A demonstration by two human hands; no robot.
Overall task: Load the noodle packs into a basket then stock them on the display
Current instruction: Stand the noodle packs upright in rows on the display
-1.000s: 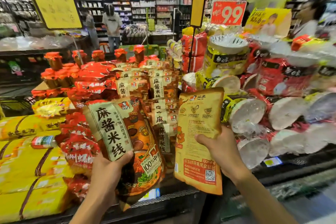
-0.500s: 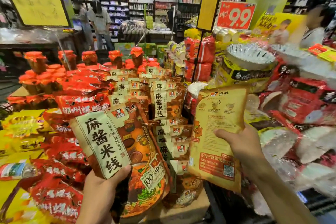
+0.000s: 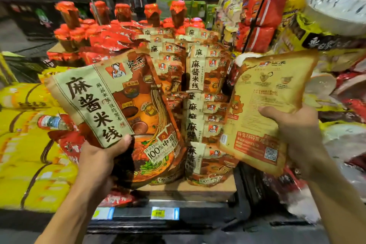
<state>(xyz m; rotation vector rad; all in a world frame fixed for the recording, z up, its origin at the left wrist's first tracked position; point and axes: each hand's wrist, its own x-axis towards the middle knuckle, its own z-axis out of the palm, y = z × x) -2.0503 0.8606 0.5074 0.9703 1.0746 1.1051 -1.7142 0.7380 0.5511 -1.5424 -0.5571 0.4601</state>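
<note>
Noodle packs are in both hands, held up in front of the display. The left hand [image 3: 99,160] grips the lower edge of a front-facing pack [image 3: 118,109], with the thumb on the printed face; this pack is a flat glossy pouch, orange and beige, tilted to the left, with large dark characters on a paper-coloured strip. The right hand [image 3: 297,136] holds a back-facing pack [image 3: 263,105] by its right side, thumb across the film. It is a soft pillow-shaped pouch, yellowish-tan, with small print, a red panel and a square code low down.

Below the hands, price tags [image 3: 164,213] sit on the dark front rail of the shelf [image 3: 198,218]. Just behind the held packs, more packs of the same kind [image 3: 204,105] stand upright in overlapping rows on a cardboard base [image 3: 194,190]. To the left lie shiny yellow bags [image 3: 29,164] with a smooth, bulging surface. Farther back stand jars with crumpled red tops [image 3: 122,12]. On the right, red wrapped bundles [image 3: 263,18] and a ribbed white bowl [image 3: 336,8] are stacked, somewhat blurred.
</note>
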